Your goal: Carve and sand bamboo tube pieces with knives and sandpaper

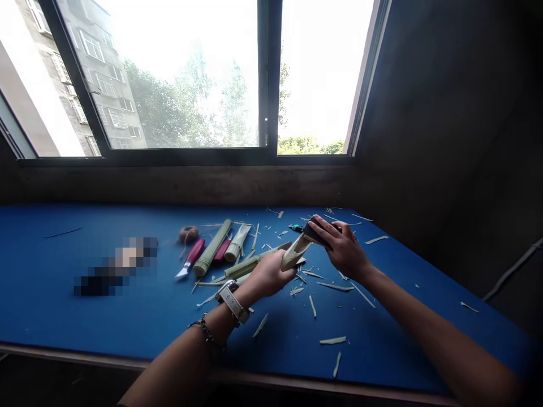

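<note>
My left hand [268, 275] is wrapped round a pale, hollow bamboo piece [293, 255] with a slanting cut end, tilted up and away to the right. My right hand [347, 252] grips a dark, flat block that looks like a sanding block [317, 230], its fingers laid over the top. The block sits against the far tip of the bamboo piece; its underside is hidden. Behind my left hand lies a split bamboo length [250, 265]. A green-and-black tool [296, 228] rests just beyond the block, partly covered by it.
Left of my hands lie a bamboo tube [213, 247], a shorter cut bamboo piece [237, 243], a red-handled knife [190, 259], another red handle [222, 249] and a twine ball [188, 233]. Bamboo shavings [333, 340] litter the blue table [127, 328]. A blurred-out object [123, 265] is farther left.
</note>
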### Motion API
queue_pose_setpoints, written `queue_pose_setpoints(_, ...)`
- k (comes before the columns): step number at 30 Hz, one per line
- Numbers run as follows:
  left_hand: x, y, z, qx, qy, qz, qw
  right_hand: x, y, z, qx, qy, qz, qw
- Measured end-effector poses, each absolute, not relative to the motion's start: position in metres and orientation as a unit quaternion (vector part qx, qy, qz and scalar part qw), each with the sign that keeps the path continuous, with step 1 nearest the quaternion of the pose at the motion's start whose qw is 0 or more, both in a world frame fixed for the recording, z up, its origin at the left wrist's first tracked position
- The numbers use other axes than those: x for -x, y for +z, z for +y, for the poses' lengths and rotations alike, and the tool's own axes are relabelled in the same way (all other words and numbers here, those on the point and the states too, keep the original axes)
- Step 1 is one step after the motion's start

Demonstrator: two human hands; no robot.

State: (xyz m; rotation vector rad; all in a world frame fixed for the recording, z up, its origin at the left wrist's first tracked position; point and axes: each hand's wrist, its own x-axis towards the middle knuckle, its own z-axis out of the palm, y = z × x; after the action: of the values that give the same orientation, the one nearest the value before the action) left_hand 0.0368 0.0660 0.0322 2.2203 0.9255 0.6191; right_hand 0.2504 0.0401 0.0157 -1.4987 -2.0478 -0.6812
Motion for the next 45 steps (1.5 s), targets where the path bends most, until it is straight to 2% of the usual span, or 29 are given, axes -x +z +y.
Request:
queue_pose_setpoints(4,-0.037,0.029,0.072,-0.838,0.241,0.352,0.339,-0.247,0.012,0.041,0.505,-0.204,-0.81,0.217)
queue_pose_setpoints(8,-0.038,0.029,0.073,-0.845,0.235,0.37,0.306,-0.249,0.008,0.044,0.556,-0.211,-0.764,0.249)
queue_pose_setpoints(12,-0.039,0.032,0.069,-0.867,0.234,0.4,0.186,-0.248,0.007,0.043,0.531,-0.174,-0.797,0.232)
queue_pose_setpoints(16,-0.039,0.037,0.062,-0.875,0.216,0.429,0.065,-0.244,0.012,0.038,0.572,-0.18,-0.76,0.249)
queue_pose_setpoints(20,-0.039,0.039,0.058,-0.874,0.2,0.442,0.008,-0.245,0.015,0.038,0.559,-0.189,-0.774,0.23)
queue_pose_setpoints(23,-0.039,0.039,0.06,-0.877,0.195,0.438,0.012,-0.244,0.012,0.038,0.594,-0.226,-0.729,0.253)
queue_pose_setpoints(28,-0.038,0.042,0.062,-0.853,0.24,0.462,0.032,-0.243,0.006,0.043,0.531,-0.193,-0.788,0.245)
queue_pose_setpoints(33,-0.036,0.042,0.065,-0.854,0.287,0.423,0.101,-0.27,0.021,0.047,0.588,-0.183,-0.679,0.401)
queue_pose_setpoints(35,-0.034,0.041,0.067,-0.851,0.296,0.408,0.146,-0.271,0.027,0.042,0.567,-0.201,-0.674,0.429)
queue_pose_setpoints(38,-0.034,0.039,0.068,-0.848,0.305,0.399,0.169,-0.258,0.031,0.033,0.511,-0.242,-0.731,0.381)
queue_pose_setpoints(42,-0.038,0.037,0.064,-0.865,0.275,0.4,0.124,-0.249,0.028,0.034,0.474,-0.279,-0.788,0.277)
queue_pose_setpoints(45,-0.04,0.037,0.062,-0.88,0.255,0.387,0.101,-0.253,0.027,0.037,0.507,-0.327,-0.743,0.288)
